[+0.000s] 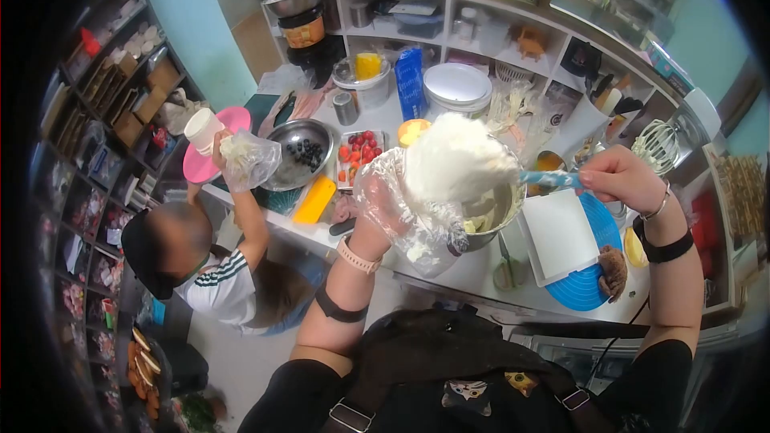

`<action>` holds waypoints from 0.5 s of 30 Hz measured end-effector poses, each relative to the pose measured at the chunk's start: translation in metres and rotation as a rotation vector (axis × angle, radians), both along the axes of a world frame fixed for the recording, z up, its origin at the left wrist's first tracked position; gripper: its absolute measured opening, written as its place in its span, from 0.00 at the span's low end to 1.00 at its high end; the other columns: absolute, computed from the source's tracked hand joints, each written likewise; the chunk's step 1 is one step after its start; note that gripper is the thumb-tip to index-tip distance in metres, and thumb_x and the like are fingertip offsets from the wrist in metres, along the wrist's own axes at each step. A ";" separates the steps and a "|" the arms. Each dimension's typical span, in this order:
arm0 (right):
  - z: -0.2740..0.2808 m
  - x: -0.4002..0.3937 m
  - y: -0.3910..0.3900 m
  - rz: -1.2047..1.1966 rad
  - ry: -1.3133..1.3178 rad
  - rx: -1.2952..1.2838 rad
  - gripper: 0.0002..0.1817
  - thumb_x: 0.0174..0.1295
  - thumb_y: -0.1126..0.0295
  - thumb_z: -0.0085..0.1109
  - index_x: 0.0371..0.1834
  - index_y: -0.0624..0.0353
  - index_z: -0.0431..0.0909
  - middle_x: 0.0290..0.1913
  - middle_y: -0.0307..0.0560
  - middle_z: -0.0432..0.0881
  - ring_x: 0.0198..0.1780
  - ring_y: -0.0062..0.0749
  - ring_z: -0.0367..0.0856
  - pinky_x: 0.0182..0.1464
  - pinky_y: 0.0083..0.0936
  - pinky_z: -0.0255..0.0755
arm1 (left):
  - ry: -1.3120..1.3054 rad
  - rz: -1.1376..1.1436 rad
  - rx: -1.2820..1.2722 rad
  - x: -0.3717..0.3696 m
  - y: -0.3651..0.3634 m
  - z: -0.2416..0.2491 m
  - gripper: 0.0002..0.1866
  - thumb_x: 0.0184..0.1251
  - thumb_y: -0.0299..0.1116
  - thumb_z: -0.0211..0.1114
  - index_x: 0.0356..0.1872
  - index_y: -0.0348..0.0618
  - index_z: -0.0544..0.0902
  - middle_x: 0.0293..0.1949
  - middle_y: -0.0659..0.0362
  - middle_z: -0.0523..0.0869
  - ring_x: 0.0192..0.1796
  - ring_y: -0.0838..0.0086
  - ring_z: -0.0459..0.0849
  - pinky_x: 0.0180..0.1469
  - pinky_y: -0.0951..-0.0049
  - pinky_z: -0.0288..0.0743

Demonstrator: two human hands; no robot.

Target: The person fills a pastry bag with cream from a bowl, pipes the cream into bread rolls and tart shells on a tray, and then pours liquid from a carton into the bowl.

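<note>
My right hand [622,180] grips the blue handle of a spatula [552,179], fingers closed around it. A big mound of white cream [461,156] covers the spatula's blade. My left hand [383,202] is wrapped in the folded-over top of a clear plastic piping bag [425,242] and holds it just below the cream. Smears of white show on the plastic. Behind and beneath the cream stands a metal mixing bowl [511,212] with pale cream inside, partly hidden by the bag and the mound.
At left, a co-worker [228,281] holds a white cake on a pink stand [200,167]. A steel bowl of blueberries [281,143], a tray of strawberries [358,159] and a yellow scraper [315,200] lie nearby. Green-handled scissors [507,271] and a blue turntable [589,293] are to the right.
</note>
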State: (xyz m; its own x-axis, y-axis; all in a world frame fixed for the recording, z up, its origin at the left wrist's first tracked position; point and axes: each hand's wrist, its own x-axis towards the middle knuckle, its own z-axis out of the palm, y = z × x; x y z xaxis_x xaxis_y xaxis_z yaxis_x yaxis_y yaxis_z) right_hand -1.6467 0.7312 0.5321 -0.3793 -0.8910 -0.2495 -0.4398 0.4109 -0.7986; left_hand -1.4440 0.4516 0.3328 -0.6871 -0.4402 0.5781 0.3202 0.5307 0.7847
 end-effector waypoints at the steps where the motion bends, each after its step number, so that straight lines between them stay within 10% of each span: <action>1: 0.005 0.004 -0.006 0.042 0.038 0.036 0.15 0.63 0.60 0.58 0.29 0.61 0.84 0.13 0.30 0.67 0.18 0.12 0.60 0.21 0.16 0.54 | -0.023 -0.005 -0.077 0.000 0.003 0.008 0.33 0.49 0.38 0.66 0.58 0.34 0.69 0.52 0.49 0.76 0.55 0.59 0.75 0.58 0.62 0.68; 6: 0.029 0.033 -0.045 0.215 0.585 0.244 0.13 0.58 0.61 0.60 0.25 0.59 0.84 0.14 0.37 0.73 0.20 0.19 0.72 0.24 0.24 0.64 | 0.145 0.077 -0.487 0.012 0.032 0.043 0.33 0.57 0.42 0.64 0.59 0.32 0.66 0.53 0.47 0.76 0.56 0.58 0.76 0.61 0.62 0.66; 10: 0.037 0.087 -0.079 0.455 1.263 0.273 0.09 0.53 0.64 0.59 0.21 0.55 0.81 0.16 0.41 0.76 0.22 0.29 0.78 0.24 0.31 0.66 | 0.071 0.066 -0.300 0.017 0.048 0.044 0.51 0.32 0.40 0.80 0.62 0.35 0.61 0.54 0.49 0.71 0.59 0.59 0.71 0.63 0.63 0.64; 15: -0.012 0.166 -0.066 0.702 1.793 -0.176 0.05 0.46 0.70 0.55 0.22 0.61 0.78 0.17 0.40 0.69 0.19 0.26 0.68 0.22 0.25 0.56 | 0.149 0.123 0.018 0.015 0.047 -0.002 0.53 0.33 0.39 0.81 0.63 0.35 0.59 0.55 0.51 0.72 0.57 0.64 0.74 0.61 0.64 0.68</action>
